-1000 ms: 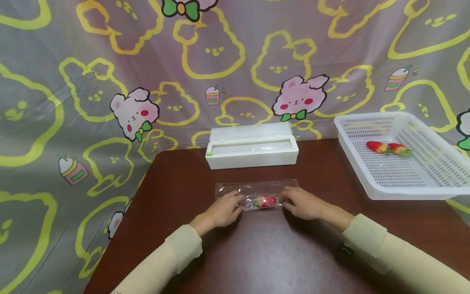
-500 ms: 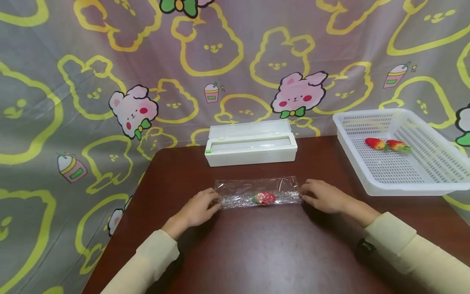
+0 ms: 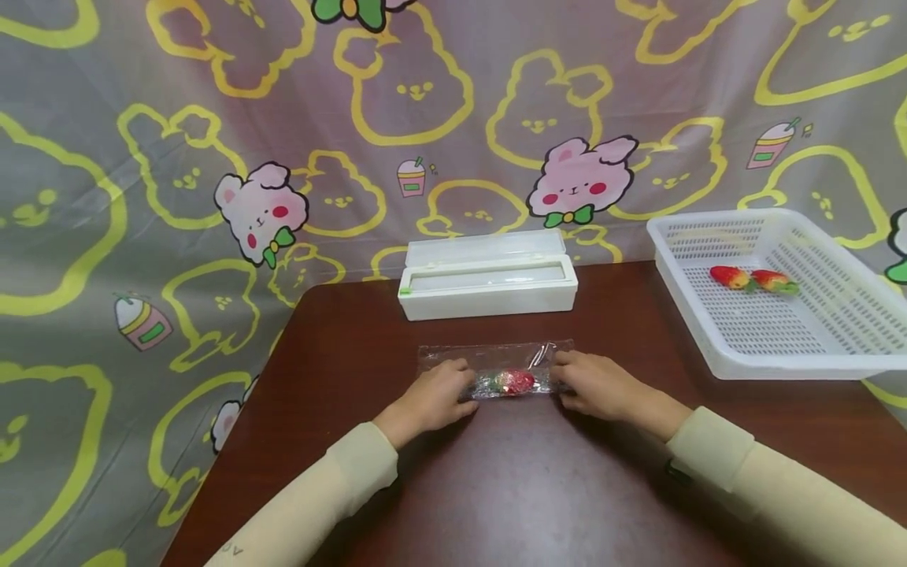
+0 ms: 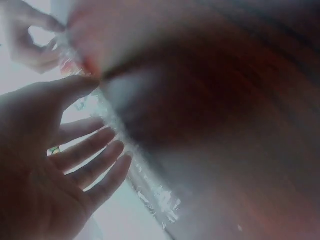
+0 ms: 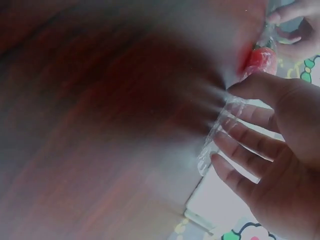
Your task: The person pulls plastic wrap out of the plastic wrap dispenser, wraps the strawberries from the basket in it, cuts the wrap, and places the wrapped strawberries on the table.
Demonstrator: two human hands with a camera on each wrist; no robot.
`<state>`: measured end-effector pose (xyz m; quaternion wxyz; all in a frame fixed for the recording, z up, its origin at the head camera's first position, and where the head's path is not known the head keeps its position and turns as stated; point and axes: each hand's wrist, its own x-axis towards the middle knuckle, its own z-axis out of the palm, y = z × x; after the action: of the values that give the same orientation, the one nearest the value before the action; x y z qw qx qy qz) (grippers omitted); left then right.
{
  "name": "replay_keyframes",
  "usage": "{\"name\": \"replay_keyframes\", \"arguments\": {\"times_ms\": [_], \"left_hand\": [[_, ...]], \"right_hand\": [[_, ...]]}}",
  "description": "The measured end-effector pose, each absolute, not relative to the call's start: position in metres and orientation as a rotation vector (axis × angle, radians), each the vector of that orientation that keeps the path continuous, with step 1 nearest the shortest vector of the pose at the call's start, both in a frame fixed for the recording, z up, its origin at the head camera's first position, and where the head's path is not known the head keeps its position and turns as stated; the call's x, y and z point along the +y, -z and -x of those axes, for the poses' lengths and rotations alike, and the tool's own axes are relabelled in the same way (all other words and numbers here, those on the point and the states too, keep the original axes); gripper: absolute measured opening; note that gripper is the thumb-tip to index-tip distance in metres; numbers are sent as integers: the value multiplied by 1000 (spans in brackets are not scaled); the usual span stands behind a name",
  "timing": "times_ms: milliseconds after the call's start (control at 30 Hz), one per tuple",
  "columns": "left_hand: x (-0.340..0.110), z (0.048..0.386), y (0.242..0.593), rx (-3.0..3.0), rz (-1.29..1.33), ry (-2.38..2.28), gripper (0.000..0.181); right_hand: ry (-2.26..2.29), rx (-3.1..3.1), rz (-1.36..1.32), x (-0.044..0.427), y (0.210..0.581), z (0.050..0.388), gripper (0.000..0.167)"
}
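A red strawberry point(image 3: 516, 383) with a green leafy end lies wrapped in a strip of clear film point(image 3: 496, 358) on the table; the film's front part is bunched round it, and a flatter part spreads behind. The left hand point(image 3: 434, 398) touches the bunched film left of the strawberry, the right hand point(image 3: 602, 386) touches it on the right. In the left wrist view, the left hand point(image 4: 65, 160) has fairly straight, spread fingers along the film point(image 4: 117, 122). The right hand point(image 5: 280, 145) likewise rests extended fingertips on the film point(image 5: 212, 132) in the right wrist view.
A long white box point(image 3: 489, 298) with its clear lid raised stands behind the film. At the right, a white perforated basket point(image 3: 794, 364) holds two red-and-yellow strawberries point(image 3: 728, 276). A patterned curtain point(image 3: 453, 102) hangs behind the brown table point(image 3: 496, 488).
Both hands moved outward to the film's ends, then came back inward beside the strawberry. The film's front part is bunched more evenly along its length than one second ago.
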<state>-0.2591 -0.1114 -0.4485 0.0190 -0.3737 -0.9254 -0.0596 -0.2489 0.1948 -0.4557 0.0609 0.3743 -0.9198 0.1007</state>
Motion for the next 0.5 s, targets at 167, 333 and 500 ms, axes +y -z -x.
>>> {"name": "replay_keyframes", "arguments": {"times_ms": [167,333,500], "left_hand": [[-108,260,455,-2815,1116,125,17],[-124,255,456,-2778,1098,87,30],[-148,253,462,-2734,1032,144,19]], "right_hand": [[-323,-2796,-1083,197,457,250,22],[-370,-2806,-1008,200,461,251,22],[-401,-2784,-1020,204,463,253,18]]}}
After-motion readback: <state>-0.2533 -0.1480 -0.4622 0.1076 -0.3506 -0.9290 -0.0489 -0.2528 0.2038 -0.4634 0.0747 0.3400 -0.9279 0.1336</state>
